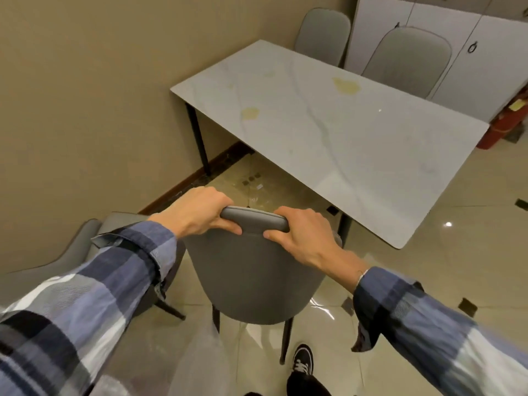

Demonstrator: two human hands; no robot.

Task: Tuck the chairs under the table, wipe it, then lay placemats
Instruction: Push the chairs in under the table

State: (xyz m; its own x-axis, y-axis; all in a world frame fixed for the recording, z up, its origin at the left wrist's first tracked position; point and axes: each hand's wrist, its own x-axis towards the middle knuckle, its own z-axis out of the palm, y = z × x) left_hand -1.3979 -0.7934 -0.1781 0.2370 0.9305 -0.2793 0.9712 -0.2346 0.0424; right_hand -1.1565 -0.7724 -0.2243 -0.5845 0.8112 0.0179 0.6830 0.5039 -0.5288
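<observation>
Stained table (328, 121), both hands gripping chair (251, 278)

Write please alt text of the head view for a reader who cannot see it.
Both hands, left hand and right hand, grip the top of a grey chair standing short of a stained white marble table. Two grey chairs are tucked at its far side.

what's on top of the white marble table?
On the white marble table: only yellowish stains, one near the wall end, and fainter marks. No placemats or cloth. Nothing covers the top; its underside stays hidden.
</observation>
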